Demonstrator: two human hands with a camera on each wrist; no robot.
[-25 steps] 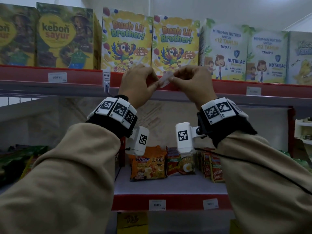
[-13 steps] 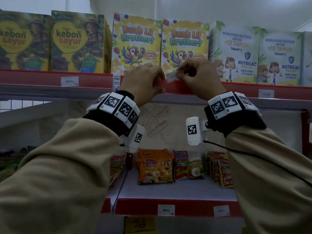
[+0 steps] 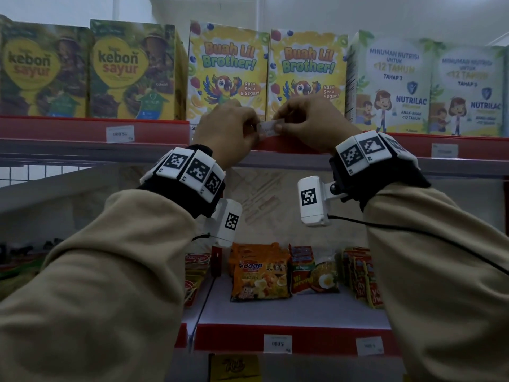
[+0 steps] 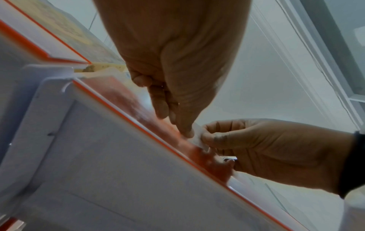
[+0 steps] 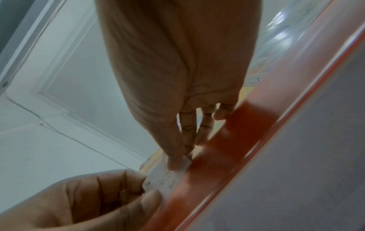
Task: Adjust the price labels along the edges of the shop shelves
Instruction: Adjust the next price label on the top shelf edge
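Note:
A small white price label (image 3: 269, 128) is held between both hands at the red front strip (image 3: 154, 132) of the top shelf, below the "Buah Lil Brother!" boxes (image 3: 228, 70). My left hand (image 3: 228, 133) pinches its left end and my right hand (image 3: 308, 122) pinches its right end. In the right wrist view the label (image 5: 168, 179) lies against the upper edge of the red strip (image 5: 227, 148), with faint print on it. In the left wrist view only a sliver of the label (image 4: 198, 139) shows between the fingertips of both hands.
Other labels sit on the top strip at left (image 3: 120, 133) and right (image 3: 444, 150). Two more labels (image 3: 277, 343) (image 3: 369, 346) are on the lower shelf edge. Noodle packets (image 3: 260, 271) lie on the lower shelf. "Kebon sayur" (image 3: 132, 70) and "Nutrilac" (image 3: 388, 84) boxes flank the middle boxes.
Both hands went down a little with the label, from just in front of the cereal boxes onto the red strip. The view shifted slightly left and down.

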